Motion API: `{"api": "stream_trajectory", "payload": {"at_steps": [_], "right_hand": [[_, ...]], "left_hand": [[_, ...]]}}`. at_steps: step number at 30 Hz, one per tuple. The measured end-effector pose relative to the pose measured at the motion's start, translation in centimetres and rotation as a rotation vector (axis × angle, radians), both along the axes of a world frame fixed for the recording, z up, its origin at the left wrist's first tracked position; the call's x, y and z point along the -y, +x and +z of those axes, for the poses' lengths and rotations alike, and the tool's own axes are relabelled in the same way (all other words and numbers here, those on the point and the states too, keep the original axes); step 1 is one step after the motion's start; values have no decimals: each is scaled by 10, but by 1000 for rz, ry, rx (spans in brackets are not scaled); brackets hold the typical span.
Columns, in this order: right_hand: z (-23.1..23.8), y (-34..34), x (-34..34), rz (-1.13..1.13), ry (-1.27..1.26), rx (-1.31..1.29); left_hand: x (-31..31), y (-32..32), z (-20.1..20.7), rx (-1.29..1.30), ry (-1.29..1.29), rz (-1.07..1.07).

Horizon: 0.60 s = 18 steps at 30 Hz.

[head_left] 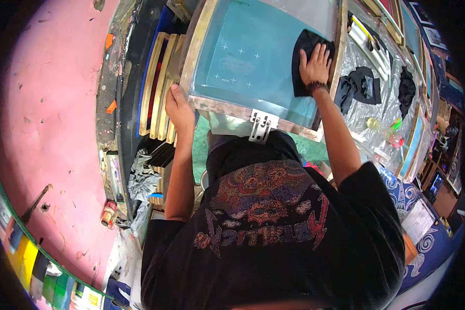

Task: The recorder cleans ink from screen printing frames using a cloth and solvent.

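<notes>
A silkscreen frame with wooden sides and a teal mesh lies in front of me. Small white crosses and faint marks show on the left part of its mesh. At the near left corner, my left hand grips the wooden side, thumb on top and its other fingers mostly hidden. A folded black cloth rests on the mesh near the right side. My right hand lies on that cloth with fingers stretched out and apart. A metal bracket is fixed to the near side of the frame.
Several wooden frames stand stacked on the left, beside a long pink surface. To the right, plastic sheeting carries black cloth scraps and white bars. A small can sits at lower left.
</notes>
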State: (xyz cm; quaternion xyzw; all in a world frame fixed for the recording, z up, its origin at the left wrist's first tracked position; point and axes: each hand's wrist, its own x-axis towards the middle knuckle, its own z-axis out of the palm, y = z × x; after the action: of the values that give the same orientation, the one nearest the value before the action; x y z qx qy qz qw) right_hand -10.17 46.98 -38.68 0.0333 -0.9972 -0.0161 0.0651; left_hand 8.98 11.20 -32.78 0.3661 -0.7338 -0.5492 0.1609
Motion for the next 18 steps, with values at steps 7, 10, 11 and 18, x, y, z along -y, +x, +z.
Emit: {"api": "stream_trajectory", "payload": {"at_steps": [7, 10, 11, 18], "right_hand": [[56, 129, -3, 84, 49, 376], [104, 162, 16, -25, -1, 605], [120, 164, 22, -63, 98, 739], [132, 149, 58, 16, 41, 719]], "left_hand": [[0, 1, 5, 12, -19, -6], [1, 3, 4, 6, -23, 19], [1, 2, 6, 0, -18, 11], [2, 2, 7, 14, -56, -17]]}}
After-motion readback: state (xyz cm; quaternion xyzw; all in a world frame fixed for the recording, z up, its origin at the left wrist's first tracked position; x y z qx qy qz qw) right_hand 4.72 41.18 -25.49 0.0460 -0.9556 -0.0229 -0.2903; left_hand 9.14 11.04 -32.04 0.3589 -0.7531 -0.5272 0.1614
